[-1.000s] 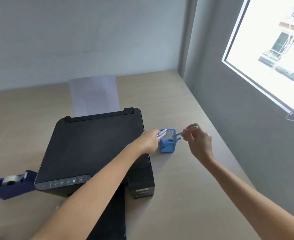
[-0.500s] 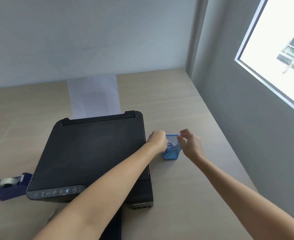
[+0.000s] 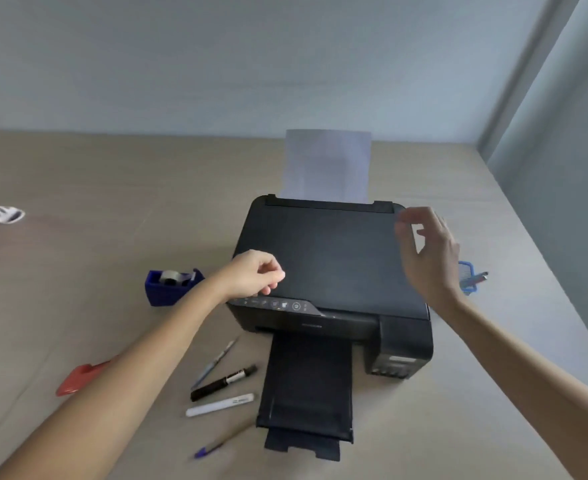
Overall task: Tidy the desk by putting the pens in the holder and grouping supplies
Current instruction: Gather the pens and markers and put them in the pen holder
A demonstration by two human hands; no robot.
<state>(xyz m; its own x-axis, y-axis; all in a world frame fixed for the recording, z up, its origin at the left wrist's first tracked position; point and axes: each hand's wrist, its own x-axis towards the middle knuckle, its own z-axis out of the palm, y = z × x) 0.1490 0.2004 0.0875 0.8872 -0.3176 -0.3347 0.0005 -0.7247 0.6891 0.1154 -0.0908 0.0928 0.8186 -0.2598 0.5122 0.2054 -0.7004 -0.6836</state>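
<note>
Both hands are empty: left hand [image 3: 256,273] loosely curled, right hand [image 3: 427,251] spread, half hiding the blue holder [image 3: 467,277] near the desk's right edge.

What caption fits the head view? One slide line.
Both hands, left and right, empty above the printer; four pens on the desk, holder at right.
</note>
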